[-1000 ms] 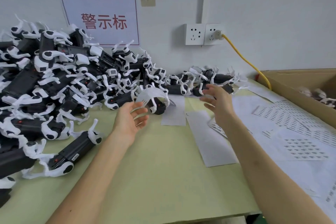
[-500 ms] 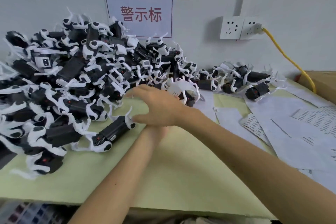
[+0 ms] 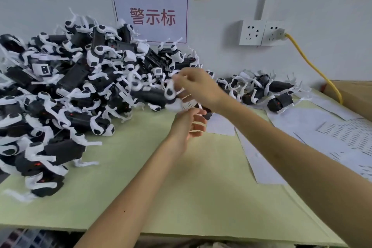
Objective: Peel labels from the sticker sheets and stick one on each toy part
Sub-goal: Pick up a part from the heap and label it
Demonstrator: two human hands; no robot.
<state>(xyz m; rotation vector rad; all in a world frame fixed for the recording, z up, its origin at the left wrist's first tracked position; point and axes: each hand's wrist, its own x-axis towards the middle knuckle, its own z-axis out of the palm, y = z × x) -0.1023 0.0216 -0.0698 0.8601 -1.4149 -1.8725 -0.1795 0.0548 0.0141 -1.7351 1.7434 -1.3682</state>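
My right hand (image 3: 198,86), flat on the heap's edge half a second ago, has come up with its fingers curled round a toy part (image 3: 155,96). The blur hides the exact grip. I judge one piece is now picked and waiting for its label. The part hangs at the hand's 9 o'clock, just clear of the pile (image 3: 80,86). My left hand (image 3: 187,127) waits at 6 o'clock, fingers loose, holding nothing I can make out. The sticker sheets (image 3: 342,133) lie well apart at 4 o'clock on the table (image 3: 201,187).
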